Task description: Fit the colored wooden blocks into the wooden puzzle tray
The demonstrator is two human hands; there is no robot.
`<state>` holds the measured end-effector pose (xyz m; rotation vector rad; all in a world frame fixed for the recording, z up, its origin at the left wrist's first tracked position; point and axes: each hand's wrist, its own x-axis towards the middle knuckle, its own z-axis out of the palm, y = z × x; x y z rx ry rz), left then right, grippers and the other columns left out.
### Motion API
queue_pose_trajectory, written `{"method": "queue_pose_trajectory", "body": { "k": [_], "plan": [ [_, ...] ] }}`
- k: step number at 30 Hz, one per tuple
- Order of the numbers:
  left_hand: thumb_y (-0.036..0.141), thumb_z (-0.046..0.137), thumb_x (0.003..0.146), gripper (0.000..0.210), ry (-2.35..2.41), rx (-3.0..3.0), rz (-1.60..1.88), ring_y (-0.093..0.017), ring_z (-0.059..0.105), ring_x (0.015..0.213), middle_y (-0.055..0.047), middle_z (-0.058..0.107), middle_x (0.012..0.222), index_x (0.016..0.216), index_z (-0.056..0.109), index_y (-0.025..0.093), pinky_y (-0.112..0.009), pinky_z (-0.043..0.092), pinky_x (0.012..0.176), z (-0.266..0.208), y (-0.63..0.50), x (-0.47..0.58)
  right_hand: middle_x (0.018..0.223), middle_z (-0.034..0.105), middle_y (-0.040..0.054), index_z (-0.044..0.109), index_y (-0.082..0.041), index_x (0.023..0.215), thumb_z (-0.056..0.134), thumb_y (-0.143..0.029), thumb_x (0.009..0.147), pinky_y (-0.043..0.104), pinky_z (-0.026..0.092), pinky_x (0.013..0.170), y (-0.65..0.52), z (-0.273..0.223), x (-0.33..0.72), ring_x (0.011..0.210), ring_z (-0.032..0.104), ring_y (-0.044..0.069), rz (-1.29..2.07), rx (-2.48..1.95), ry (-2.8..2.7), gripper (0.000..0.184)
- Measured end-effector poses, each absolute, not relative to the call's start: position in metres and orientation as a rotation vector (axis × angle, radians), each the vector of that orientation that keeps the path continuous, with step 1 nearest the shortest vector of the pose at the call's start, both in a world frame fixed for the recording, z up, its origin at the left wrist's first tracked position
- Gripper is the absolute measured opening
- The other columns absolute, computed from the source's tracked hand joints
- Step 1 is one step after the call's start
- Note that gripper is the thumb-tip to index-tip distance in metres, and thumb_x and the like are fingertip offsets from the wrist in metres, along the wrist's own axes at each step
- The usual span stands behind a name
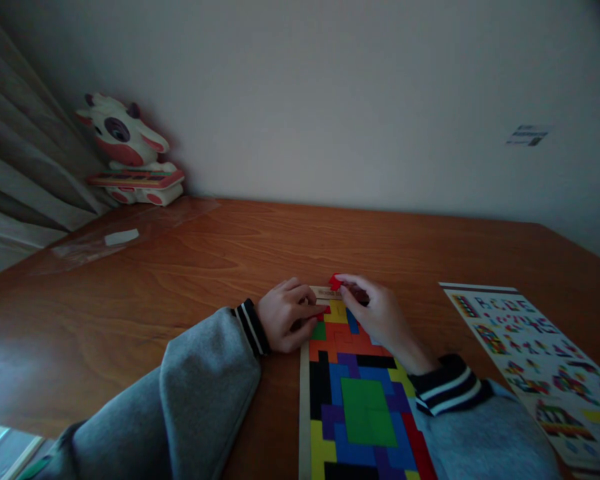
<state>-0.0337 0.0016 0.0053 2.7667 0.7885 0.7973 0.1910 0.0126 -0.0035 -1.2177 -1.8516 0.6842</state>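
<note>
Pale wall [340, 100], wooden table [260, 250], and a red piece [335, 283] up in the fingers!

Over to the far left corner, where a cow toy [130, 150] sits with its keyboard beside the curtain [25, 147], and clear plastic wrap [80, 251] lies flat in front of it. Now to the middle of the action: the puzzle board [305, 413] lies on the table, straight ahead of the wearer, packed with coloured blocks, a big green patch [369, 413] sitting among blue, purple and black. And look at the right hand [380, 320], thumb and forefinger pinching that red piece right by the board's far edge! Whether it touches the board, you can't tell from here. On the other side, the left hand [289, 317] leans in at the far left corner, forefinger stretched out to a small red bit [327, 309], the other fingers curled; can't tell whether it's gripping anything. Out on the right, a printed sheet [535, 373] of colourful block figures lies on the table, near the right sleeve [485, 427].
</note>
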Motion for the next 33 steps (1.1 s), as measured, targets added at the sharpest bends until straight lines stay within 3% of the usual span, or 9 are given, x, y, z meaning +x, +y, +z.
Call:
{"method": "queue_pose_trajectory", "body": {
  "k": [5,11,18,23,28,33],
  "plan": [
    [0.016,0.050,0.079,0.035,0.669,2.706,0.860,-0.022,0.061,0.092,-0.008,0.072,0.102,0.107,0.069,0.017,-0.039,0.050,0.086,0.009,-0.002,-0.034,0.098,0.074,0.0076,0.068,-0.022,0.110,0.053,-0.033,0.091,0.038,0.056,0.075,0.011,0.000,0.190,0.083,0.069,0.021,0.695,-1.222,-1.835,0.027],
    [0.017,0.049,0.080,0.032,0.685,2.640,0.905,-0.021,0.065,0.085,-0.008,0.074,0.094,0.105,0.069,0.017,-0.037,0.051,0.081,0.011,-0.002,-0.034,0.098,0.073,0.0078,0.067,-0.021,0.109,0.054,-0.035,0.091,0.038,0.055,0.074,0.012,-0.004,0.191,0.083,0.068,0.021,0.713,-1.214,-1.832,0.026],
    [0.018,0.048,0.088,0.027,1.106,2.414,1.100,-0.018,0.064,0.084,-0.007,0.071,0.093,0.111,0.063,0.016,-0.033,0.052,0.079,0.011,0.003,-0.033,0.102,0.070,0.0083,0.059,-0.022,0.112,0.060,-0.030,0.088,0.037,0.057,0.076,0.014,-0.008,0.191,0.087,0.068,0.020,0.751,-1.164,-1.749,0.025],
    [0.019,0.050,0.089,0.026,1.134,2.428,1.088,-0.018,0.063,0.085,-0.007,0.070,0.094,0.112,0.062,0.016,-0.033,0.052,0.080,0.008,0.004,-0.032,0.093,0.071,0.0067,0.066,-0.023,0.102,0.058,-0.030,0.089,0.038,0.057,0.075,0.010,0.002,0.189,0.081,0.067,0.020,0.680,-1.128,-1.818,0.017],
    [0.028,0.056,0.091,0.030,1.141,2.444,1.118,-0.019,0.062,0.087,-0.008,0.068,0.094,0.119,0.059,0.016,-0.033,0.051,0.081,0.009,0.004,-0.031,0.101,0.072,0.0052,0.069,-0.027,0.108,0.058,-0.031,0.090,0.037,0.058,0.078,0.007,0.008,0.189,0.087,0.068,0.020,0.678,-1.039,-1.917,0.021],
    [0.031,0.058,0.092,0.021,1.114,2.446,1.104,-0.015,0.062,0.077,-0.005,0.068,0.083,0.104,0.066,0.017,-0.028,0.051,0.072,0.007,0.004,-0.032,0.096,0.074,0.0036,0.070,-0.026,0.100,0.065,-0.036,0.086,0.039,0.058,0.081,0.004,0.007,0.189,0.087,0.070,0.020,0.734,-1.033,-1.898,0.018]
  ]
}}
